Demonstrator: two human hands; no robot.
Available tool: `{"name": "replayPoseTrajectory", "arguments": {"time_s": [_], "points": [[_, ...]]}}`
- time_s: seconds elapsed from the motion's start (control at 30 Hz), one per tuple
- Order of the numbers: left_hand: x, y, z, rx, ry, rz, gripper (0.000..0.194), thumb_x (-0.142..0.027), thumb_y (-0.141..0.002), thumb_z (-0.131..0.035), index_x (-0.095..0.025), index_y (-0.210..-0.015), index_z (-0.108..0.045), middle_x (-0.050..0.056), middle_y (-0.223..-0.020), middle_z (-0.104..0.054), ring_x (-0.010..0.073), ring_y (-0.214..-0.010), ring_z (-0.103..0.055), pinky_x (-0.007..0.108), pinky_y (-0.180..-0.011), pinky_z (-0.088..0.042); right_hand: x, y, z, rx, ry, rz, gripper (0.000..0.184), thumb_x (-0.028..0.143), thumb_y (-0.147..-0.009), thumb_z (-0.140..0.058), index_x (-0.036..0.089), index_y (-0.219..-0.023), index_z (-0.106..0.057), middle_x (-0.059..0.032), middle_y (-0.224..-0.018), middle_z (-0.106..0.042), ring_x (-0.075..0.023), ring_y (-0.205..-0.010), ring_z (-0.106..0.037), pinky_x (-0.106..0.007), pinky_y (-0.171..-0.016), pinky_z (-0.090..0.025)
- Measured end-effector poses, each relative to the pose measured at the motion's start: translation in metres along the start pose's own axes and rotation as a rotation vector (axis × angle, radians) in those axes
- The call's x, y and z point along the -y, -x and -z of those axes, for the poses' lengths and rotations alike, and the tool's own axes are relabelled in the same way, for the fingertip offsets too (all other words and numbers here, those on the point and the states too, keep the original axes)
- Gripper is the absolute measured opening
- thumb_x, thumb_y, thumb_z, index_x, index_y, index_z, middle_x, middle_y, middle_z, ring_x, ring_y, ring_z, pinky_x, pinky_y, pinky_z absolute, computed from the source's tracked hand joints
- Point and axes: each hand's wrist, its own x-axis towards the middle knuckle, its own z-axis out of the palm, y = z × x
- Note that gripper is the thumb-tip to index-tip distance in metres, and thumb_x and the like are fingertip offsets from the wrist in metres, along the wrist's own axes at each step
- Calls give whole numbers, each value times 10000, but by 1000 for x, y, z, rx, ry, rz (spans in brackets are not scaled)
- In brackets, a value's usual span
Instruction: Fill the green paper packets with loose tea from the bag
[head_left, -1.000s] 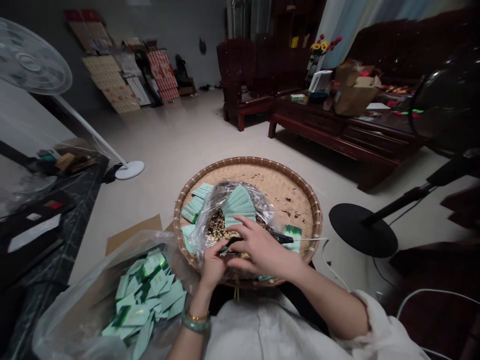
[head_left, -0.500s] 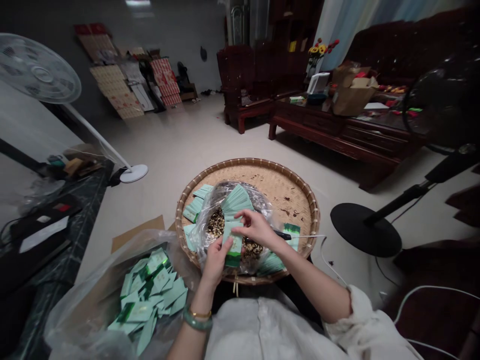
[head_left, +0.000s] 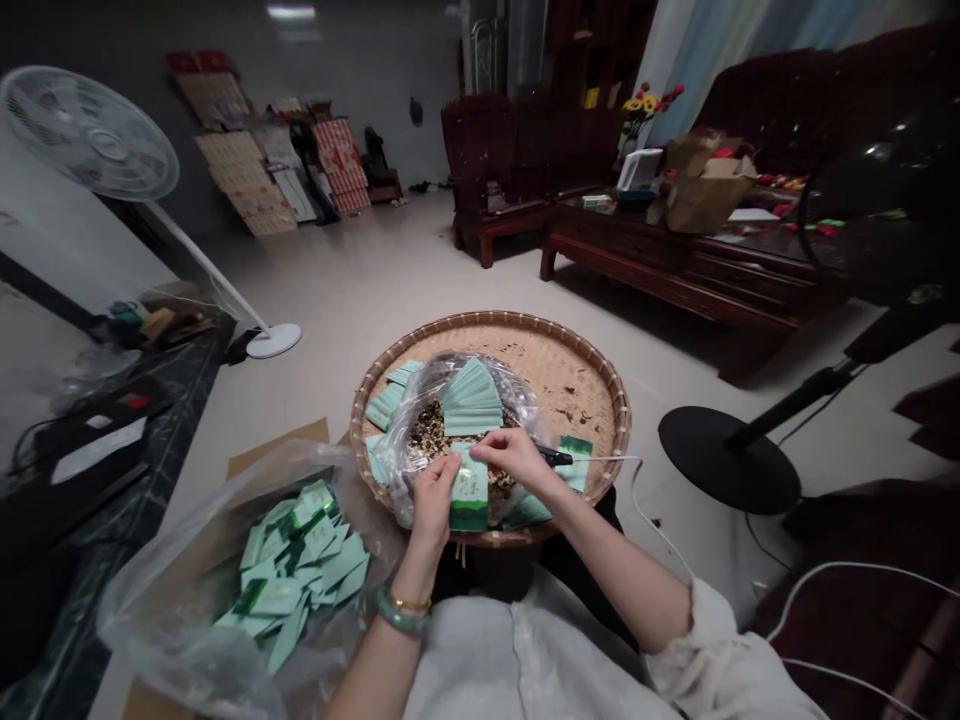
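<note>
Between my two hands hangs a pale green packet [head_left: 469, 490] with a darker green lower band and gold print. My left hand [head_left: 433, 497] pinches its upper left edge. My right hand [head_left: 514, 458] pinches its top right corner. Beside the right wrist a black corded tool [head_left: 555, 457] shows in part; I cannot tell whether the hand touches it. Behind the packet an open clear plastic bag [head_left: 409, 480] holds dried brown and cream pieces [head_left: 428, 432]. A fanned stack of green packets [head_left: 472, 398] lies on top of them.
The bag sits on a round woven tray [head_left: 592, 385], with more packets [head_left: 386, 405] at its left. At lower left, a plastic-lined box [head_left: 172, 570] holds several green packets. A white cord [head_left: 637, 490] runs right. Fans [head_left: 274, 341] [head_left: 727, 460] stand either side.
My right fingers have come down to the packet's top edge, and both hands now grip it at the top. The packet's printed front shows more fully. The view has shifted slightly.
</note>
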Motion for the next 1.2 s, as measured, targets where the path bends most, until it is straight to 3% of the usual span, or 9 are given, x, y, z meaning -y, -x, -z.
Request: {"name": "replayPoseTrajectory", "arguments": {"time_s": [0.2,0.33,0.47,0.63,0.77,0.9,0.97,1.1,1.2], "points": [[6,23,2,163,-59,238,474,-414,-564,-809,-94,-895,-695,70,-705,-713,185,-599,-654,246,-527,-477,-15,7,2,18,69,37,312,435,-624,-728,131,-630,-659,24,-479,-560,-91,-436,-475,-215,-447,-371],[11,31,5,128,-15,304,502,-380,-510,-846,-75,-878,-694,103,-729,-725,206,-622,-677,256,-541,-510,-23,9,23,-98,211,182,309,430,-788,-576,143,-844,-675,-49,-764,-686,-173,-690,-624,-274,-615,-479],[11,30,9,100,41,308,471,-358,-511,-855,-79,-855,-699,112,-770,-734,199,-670,-690,257,-608,-541,-32,12,49,-183,811,303,390,234,-740,-656,144,-1116,-609,-125,-1080,-649,-259,-1020,-576,-378,-890,-435],[10,24,9,114,91,341,471,-365,-513,-856,-84,-856,-699,124,-812,-737,208,-686,-695,261,-605,-547,-43,9,56,-81,1257,211,545,181,-684,-697,156,-1211,-561,-147,-1145,-608,-312,-1085,-521,-412,-916,-406],[8,18,14,135,90,358,481,-380,-530,-846,-71,-866,-695,132,-769,-734,211,-661,-693,271,-612,-544,-44,2,63,-59,1169,231,461,218,-679,-692,147,-1129,-621,-136,-1075,-638,-297,-1030,-550,-396,-882,-427],[6,10,22,155,80,337,452,-366,-553,-838,-78,-870,-695,133,-801,-734,214,-724,-694,268,-640,-539,-22,0,77,-57,777,236,457,300,-722,-662,127,-1143,-622,-112,-1069,-664,-248,-963,-602,-343,-838,-461],[4,5,23,186,59,337,439,-364,-566,-832,-80,-869,-692,129,-795,-733,207,-720,-690,270,-651,-536,-4,2,78,37,610,163,477,372,-744,-651,144,-1161,-620,-92,-1083,-667,-237,-950,-613,-322,-797,-480],[3,-1,20,250,-4,351,452,-392,-559,-828,-79,-849,-681,111,-719,-725,175,-618,-664,258,-597,-518,25,5,62,245,551,73,506,420,-726,-675,158,-1158,-637,-76,-1065,-684,-226,-900,-625,-311,-765,-484],[4,-2,16,294,-38,384,472,-414,-538,-831,-81,-835,-676,96,-672,-714,164,-573,-643,259,-569,-510,34,4,48,277,594,59,468,400,-707,-689,153,-1104,-670,-70,-1017,-702,-225,-866,-627,-302,-741,-481]]}}
